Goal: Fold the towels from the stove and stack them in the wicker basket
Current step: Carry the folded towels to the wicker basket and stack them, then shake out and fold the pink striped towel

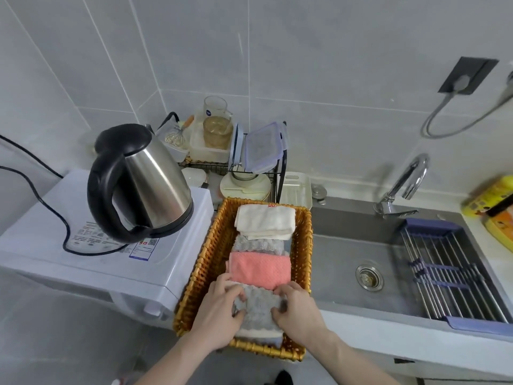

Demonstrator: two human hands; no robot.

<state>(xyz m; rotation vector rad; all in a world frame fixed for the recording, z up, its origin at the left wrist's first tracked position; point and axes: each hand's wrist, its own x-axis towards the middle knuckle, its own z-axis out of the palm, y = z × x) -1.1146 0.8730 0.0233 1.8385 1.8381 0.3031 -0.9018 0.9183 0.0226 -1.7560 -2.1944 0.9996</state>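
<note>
Beside grey tiles, both hands [222, 309] grip fluffy towel [256, 307] in wicker basket [205, 262].

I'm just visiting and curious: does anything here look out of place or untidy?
One oddity: the electric kettle stands on top of a white appliance left of the wicker basket, its cord trailing across it. The folded towels lie in a neat row in the basket, and both hands grip the nearest grey towel.
</note>
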